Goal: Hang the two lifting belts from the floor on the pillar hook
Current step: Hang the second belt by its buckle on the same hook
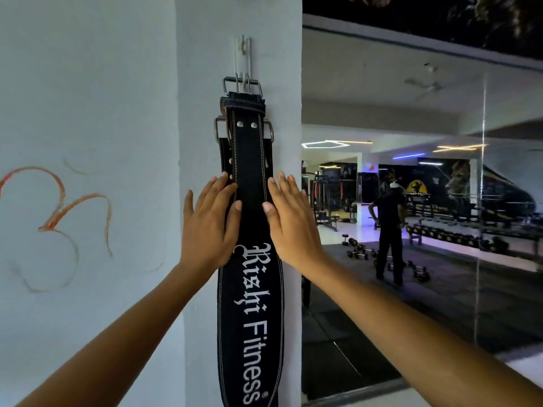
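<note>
A black lifting belt [249,289] with white lettering hangs down the white pillar [202,83] from a metal hook [243,58], caught by its buckle [242,85]. A second belt [225,155] hangs behind it, showing only its buckle and a dark edge at the left. My left hand [209,224] lies flat on the front belt's left edge, fingers apart. On the belt's right edge my right hand [292,224] rests flat the same way. Neither hand grips anything.
A white wall [88,142] with an orange scribble [58,212] is at the left. At the right a large mirror [426,201] shows a gym floor with dumbbells [358,251], racks and a person in black [389,230] standing.
</note>
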A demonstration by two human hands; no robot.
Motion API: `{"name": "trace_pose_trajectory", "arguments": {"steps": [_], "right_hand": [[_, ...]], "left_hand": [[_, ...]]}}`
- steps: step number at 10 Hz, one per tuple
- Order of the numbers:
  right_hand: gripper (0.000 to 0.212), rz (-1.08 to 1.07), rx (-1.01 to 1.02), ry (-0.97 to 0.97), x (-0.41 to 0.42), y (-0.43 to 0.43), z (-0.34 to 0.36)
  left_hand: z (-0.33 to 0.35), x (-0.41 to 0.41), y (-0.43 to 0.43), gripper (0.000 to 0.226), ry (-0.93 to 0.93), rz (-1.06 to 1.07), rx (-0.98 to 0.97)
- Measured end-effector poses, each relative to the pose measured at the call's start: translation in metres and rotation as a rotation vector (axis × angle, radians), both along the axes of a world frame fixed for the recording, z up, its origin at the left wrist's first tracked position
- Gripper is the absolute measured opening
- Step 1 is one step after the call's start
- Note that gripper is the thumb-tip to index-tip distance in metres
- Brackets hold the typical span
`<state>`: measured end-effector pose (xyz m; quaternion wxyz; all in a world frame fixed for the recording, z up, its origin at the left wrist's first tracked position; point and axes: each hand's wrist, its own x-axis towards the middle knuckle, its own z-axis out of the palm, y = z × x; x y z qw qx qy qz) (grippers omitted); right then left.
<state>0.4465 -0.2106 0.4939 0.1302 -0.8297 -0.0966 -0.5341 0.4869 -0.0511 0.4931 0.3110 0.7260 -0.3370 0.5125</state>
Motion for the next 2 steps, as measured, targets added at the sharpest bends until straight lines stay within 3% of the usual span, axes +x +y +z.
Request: {"name": "trace_pose_trajectory", "arguments": {"steps": [2], "right_hand": [[0.058,0.006,-0.054,0.062,-0.086,0.022,-0.018]], "left_hand": [[-0.012,-0.086,0.049,0.044,0.034,0.042,0.102]]}}
